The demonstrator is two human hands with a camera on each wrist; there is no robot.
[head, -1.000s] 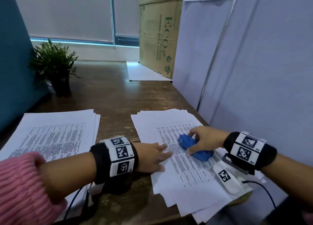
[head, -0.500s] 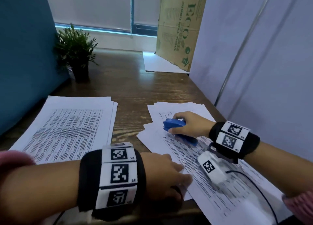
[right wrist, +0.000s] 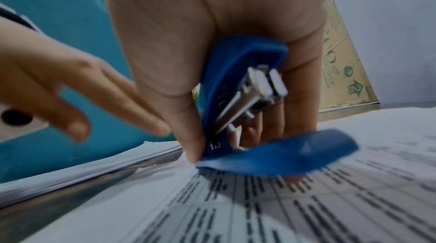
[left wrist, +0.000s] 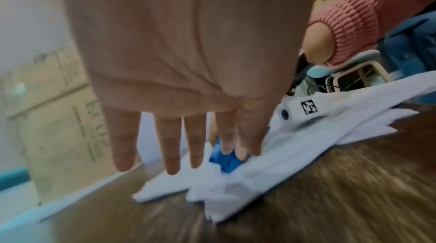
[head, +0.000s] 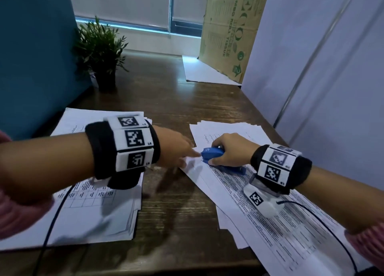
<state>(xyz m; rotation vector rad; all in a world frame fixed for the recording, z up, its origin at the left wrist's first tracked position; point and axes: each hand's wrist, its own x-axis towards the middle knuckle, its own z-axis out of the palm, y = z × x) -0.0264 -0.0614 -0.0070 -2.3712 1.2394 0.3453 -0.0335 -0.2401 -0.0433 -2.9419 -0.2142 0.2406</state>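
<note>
Left hand (head: 176, 149) has reached forward, fingers (left wrist: 172, 146) straight, beside the blue stapler (head: 213, 152);
right hand (head: 230, 151) grips it atop loose papers (head: 270, 205) on the wooden worktop (head: 178, 209); potted plant (head: 99, 47), cardboard box (head: 230, 26) and pale partitions (head: 324, 68) behind.

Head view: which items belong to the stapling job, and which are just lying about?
In the job: blue stapler, gripped by the right hand; left hand, fingers straight, beside the stapler; right-side printed sheets under the stapler.
Lying about: left paper stack; potted plant; cardboard box; white sheet by the box.
</note>
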